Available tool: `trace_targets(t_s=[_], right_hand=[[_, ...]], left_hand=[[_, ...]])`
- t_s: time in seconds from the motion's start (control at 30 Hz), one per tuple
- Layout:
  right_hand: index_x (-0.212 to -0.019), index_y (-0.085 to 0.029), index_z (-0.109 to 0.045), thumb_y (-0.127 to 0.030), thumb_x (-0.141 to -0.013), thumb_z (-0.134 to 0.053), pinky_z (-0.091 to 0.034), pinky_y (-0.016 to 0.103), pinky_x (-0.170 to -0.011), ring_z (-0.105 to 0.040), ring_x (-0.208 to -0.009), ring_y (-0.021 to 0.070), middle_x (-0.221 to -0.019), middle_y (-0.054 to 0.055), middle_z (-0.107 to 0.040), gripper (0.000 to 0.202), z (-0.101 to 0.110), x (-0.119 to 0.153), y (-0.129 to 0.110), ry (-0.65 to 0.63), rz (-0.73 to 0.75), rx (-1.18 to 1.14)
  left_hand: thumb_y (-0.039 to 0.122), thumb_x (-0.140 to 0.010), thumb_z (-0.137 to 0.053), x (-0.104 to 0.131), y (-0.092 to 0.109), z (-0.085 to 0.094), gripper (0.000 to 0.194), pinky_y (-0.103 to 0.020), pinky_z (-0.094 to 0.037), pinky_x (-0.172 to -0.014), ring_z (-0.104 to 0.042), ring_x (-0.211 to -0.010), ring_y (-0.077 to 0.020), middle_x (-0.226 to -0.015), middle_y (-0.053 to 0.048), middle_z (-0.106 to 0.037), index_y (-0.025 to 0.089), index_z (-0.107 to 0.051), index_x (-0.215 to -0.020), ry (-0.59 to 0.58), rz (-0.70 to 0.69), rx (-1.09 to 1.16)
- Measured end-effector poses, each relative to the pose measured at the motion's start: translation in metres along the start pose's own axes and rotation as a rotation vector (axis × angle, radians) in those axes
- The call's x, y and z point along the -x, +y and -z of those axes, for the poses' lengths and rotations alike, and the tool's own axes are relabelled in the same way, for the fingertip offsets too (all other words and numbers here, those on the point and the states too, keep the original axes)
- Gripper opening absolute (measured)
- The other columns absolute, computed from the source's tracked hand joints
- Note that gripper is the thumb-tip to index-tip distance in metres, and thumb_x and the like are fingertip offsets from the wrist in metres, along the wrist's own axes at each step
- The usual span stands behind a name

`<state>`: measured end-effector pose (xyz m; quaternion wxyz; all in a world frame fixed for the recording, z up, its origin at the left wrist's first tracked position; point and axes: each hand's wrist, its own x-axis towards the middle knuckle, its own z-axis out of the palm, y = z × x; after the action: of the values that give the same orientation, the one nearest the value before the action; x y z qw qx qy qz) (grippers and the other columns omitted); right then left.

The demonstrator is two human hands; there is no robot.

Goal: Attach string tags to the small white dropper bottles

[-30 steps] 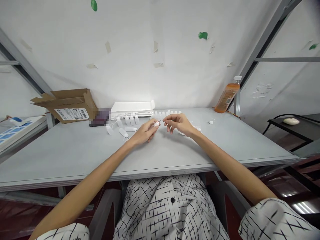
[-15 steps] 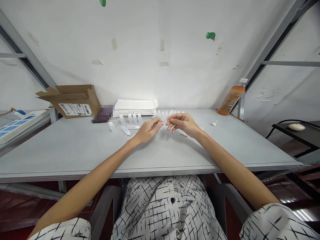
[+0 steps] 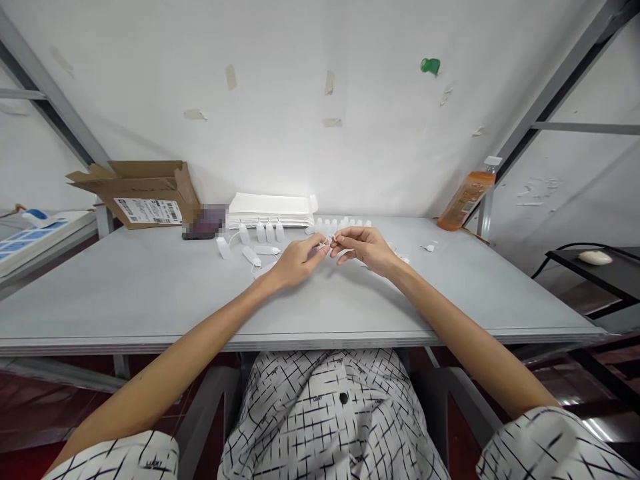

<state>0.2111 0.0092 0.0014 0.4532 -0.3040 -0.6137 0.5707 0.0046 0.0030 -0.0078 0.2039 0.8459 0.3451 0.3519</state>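
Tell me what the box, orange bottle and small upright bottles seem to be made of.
Box: matte brown cardboard, by its bent flaps. Orange bottle: probably clear, glossy plastic; its liquid shows through. Small bottles: likely translucent plastic, by their milky, satin look.

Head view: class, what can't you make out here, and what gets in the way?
All in the head view:
White piece at the fingertips: too small, partly covered by the left hand and right hand.
White bits beyond the right wrist: partly hidden by that arm.
Dark purple item: blurred by a pixelated patch.
Cardboard box: label print too small.
White-and-blue board: cut off by the left edge.
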Motion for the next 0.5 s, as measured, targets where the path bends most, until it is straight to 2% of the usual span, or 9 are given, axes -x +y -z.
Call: trace_targets(t_s=[0.17,0.5], right_hand=[[-0.085,-0.014,-0.072,-0.041,-0.076,-0.082,-0.063,0.034,-0.070,-0.072,-0.079,0.0189,-0.084,0.006,-0.072,0.029,-0.0010,0.0002,0.0027,-0.010,0.005,-0.002],[-0.085,-0.014,-0.073,-0.043,-0.074,-0.083,-0.064,0.034,-0.073,-0.073,-0.079,0.0190,-0.083,0.006,-0.074,0.032,-0.0041,0.0013,0.0014,0.010,0.013,0.033]], left_hand=[[0.037,-0.098,-0.039,-0.0004,-0.0006,-0.0014,0.029,-0.027,-0.032,-0.065,-0.045,-0.065,-0.0127,-0.076,0.000,-0.057,0.017,-0.057,-0.088,0.001,0.006,0.008],[0.038,-0.099,-0.039,0.0000,-0.0026,-0.0020,0.029,-0.027,-0.033,-0.065,-0.047,-0.068,-0.0132,-0.077,0.000,-0.058,0.017,-0.057,-0.089,0.002,0.011,0.026]])
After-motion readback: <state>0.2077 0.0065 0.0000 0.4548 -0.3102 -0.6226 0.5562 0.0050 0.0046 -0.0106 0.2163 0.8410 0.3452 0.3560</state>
